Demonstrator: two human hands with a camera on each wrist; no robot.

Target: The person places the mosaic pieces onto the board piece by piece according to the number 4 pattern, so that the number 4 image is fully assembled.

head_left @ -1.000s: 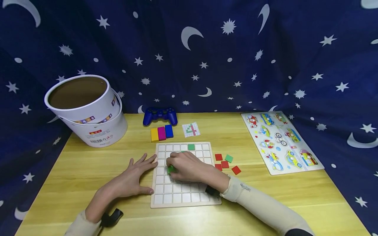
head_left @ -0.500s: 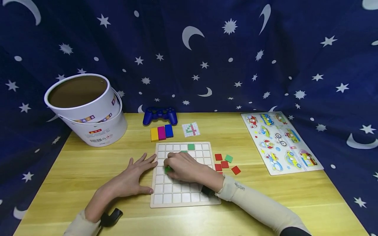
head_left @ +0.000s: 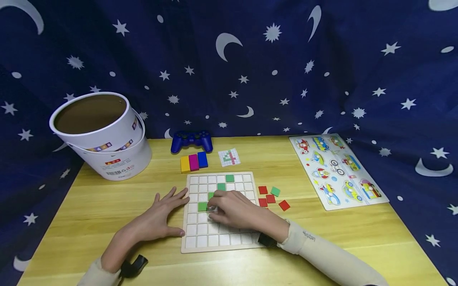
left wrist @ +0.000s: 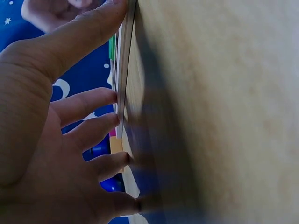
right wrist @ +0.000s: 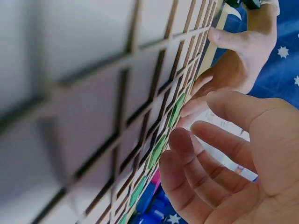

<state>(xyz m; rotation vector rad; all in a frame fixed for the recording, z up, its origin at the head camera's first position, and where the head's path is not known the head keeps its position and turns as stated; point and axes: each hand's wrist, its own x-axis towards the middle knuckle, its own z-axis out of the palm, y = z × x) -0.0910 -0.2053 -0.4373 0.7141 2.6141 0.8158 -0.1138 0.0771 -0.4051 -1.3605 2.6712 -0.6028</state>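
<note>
A wooden grid board (head_left: 185, 234) with white cells lies on the table. Several green square tiles sit in its cells in a diagonal line, the nearest green tile (head_left: 202, 206) toward the left edge. My right hand (head_left: 230, 208) hovers over the middle of the board, just right of that tile. In the right wrist view its fingers (right wrist: 180, 186) are loosely bent, with nothing between them and the thumb. My left hand (head_left: 155, 220) is spread at the board's left side. Its thumb and some fingertips (left wrist: 110, 95) touch the board's edge in the left wrist view.
Right of the board lie several red tiles (head_left: 270, 198) and one green tile (head_left: 275, 191). Behind it are a pattern card (head_left: 229, 157), yellow, magenta and blue blocks (head_left: 193, 162) and a blue game controller (head_left: 191, 141). A white bucket (head_left: 125, 159) stands left; a picture puzzle board (head_left: 315, 174) lies right.
My right hand has released the green tile, now lying in a cell near the left edge, and has drawn back slightly to the right. My left hand stays at the board's edge.
</note>
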